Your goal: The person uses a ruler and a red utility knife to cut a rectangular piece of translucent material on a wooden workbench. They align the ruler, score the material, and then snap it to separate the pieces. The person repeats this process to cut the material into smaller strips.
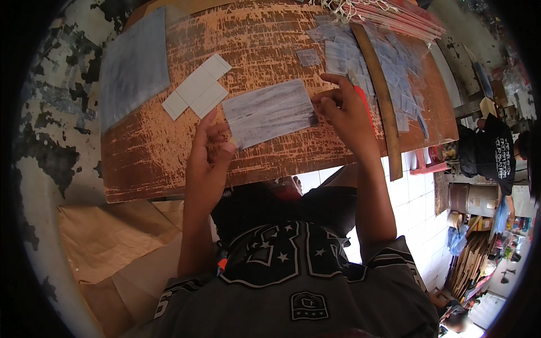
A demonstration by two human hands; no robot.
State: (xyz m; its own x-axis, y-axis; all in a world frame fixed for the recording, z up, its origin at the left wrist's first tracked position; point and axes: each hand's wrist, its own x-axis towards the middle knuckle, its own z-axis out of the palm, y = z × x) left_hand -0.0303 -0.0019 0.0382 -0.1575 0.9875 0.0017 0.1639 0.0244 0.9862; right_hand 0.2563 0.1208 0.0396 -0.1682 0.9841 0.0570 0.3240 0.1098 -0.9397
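Note:
A grey rectangular sheet [269, 111] lies on a worn brown board [141, 163] resting over my lap. My left hand [211, 147] pinches the sheet's lower left corner. My right hand [344, 107] presses the sheet's right edge with its fingertips and also holds a red-handled cutter [364, 106]. A white cross-shaped card [197, 87] lies just left of the sheet. A long wooden ruler [383, 96] lies to the right of my right hand.
A large grey sheet [134, 67] lies at the board's far left. Many small clear cut pieces [366, 53] pile at the far right, near red-and-white sticks [394, 14]. Brown paper [107, 242] lies on the floor at left. Another person [496, 152] sits at right.

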